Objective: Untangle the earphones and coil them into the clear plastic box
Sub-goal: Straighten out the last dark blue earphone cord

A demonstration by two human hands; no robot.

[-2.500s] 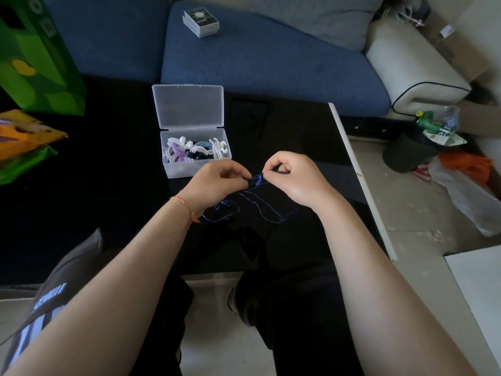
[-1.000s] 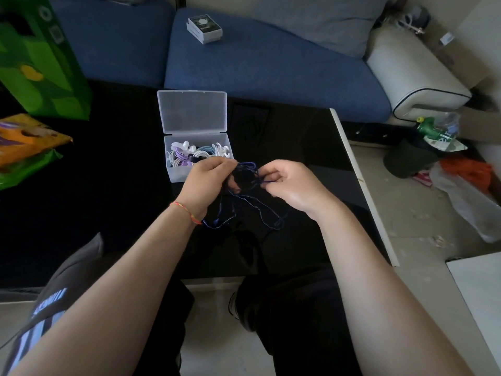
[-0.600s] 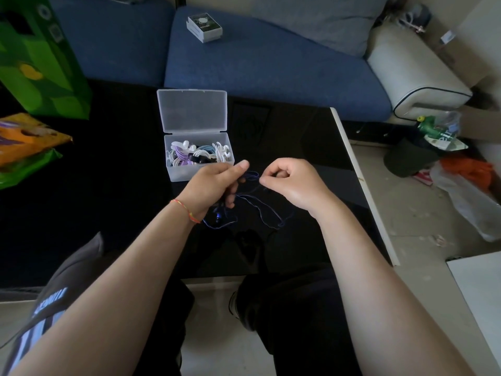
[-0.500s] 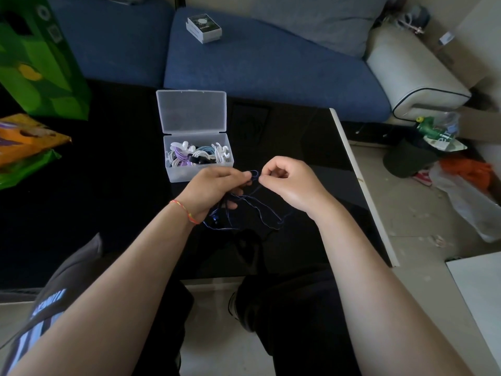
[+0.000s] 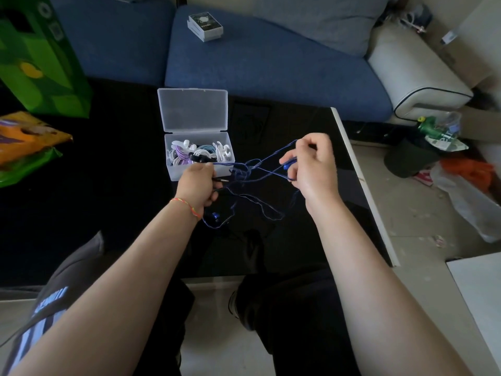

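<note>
I am holding the blue earphones [image 5: 245,169] stretched left to right above the tabletop [image 5: 108,185], left hand [image 5: 196,184] pinching one end beside the clear plastic box [image 5: 199,169], right hand [image 5: 311,165] gripping the other, knot lying between them.

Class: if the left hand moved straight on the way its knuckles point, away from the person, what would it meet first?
Probably the box: the left hand, gripping the blue cable, sits just before its front wall. Depth is uncertain.

Blue earphones [image 5: 245,172], clear box [image 5: 199,147], seemingly black table [image 5: 108,185]
</note>
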